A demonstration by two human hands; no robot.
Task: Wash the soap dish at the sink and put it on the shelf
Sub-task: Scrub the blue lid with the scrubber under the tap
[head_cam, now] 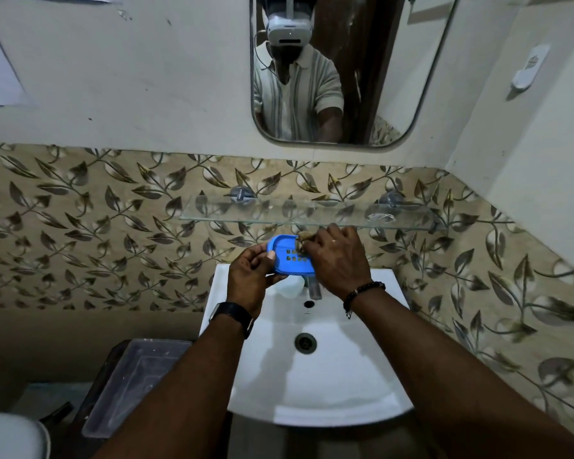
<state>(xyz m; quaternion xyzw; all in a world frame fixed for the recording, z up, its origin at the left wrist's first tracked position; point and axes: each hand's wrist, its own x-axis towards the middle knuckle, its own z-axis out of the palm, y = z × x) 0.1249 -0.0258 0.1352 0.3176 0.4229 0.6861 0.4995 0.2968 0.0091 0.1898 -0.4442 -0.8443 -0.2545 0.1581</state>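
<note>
A blue soap dish [287, 254] with rows of drain holes is held above the back of the white sink [315, 385], tilted toward me. My left hand [251, 276] grips its left edge, thumb on the rim. My right hand [337, 258] presses a small brownish scrubber [304, 238] against the dish's right side. The tap [314, 288] is mostly hidden beneath the dish and hands; I see no water running. The glass shelf [246, 210] runs along the wall just above the hands.
A mirror [411, 77] hangs above the shelf and reflects a person. A clear plastic bin [136, 382] stands left of the sink, with a white rounded object [10, 435] at the lower left. A white wall holder [529, 66] is at the upper right. Leaf-patterned tiles line the walls.
</note>
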